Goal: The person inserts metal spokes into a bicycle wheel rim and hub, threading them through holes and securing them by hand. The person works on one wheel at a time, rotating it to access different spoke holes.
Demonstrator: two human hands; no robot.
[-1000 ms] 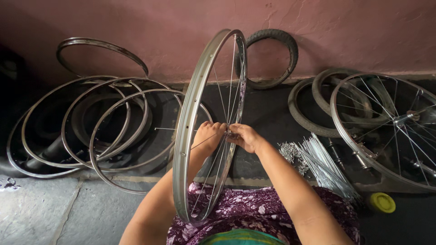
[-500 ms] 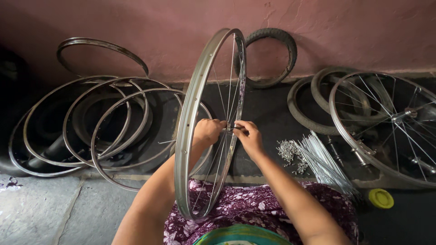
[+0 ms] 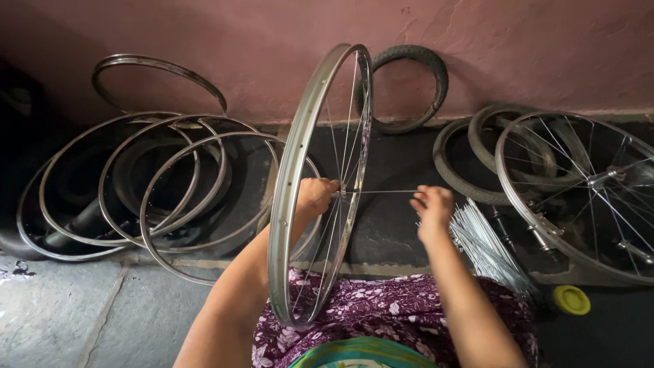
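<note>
A silver bicycle rim stands upright on my lap, edge toward me, with several thin spokes running to its hub. My left hand reaches through the rim and grips the hub at its centre. My right hand is out to the right of the rim and pinches the end of one thin silver spoke, which runs level from the hub to my fingers. A bundle of loose spokes lies on the floor just right of my right hand.
Several bare rims lie stacked on the floor at left. A tyre leans on the pink wall behind. At right are a spoked wheel, more tyres and a yellow lid.
My right hand has moved away from the hub to the right, drawing one spoke out level. My left hand stays at the hub.
</note>
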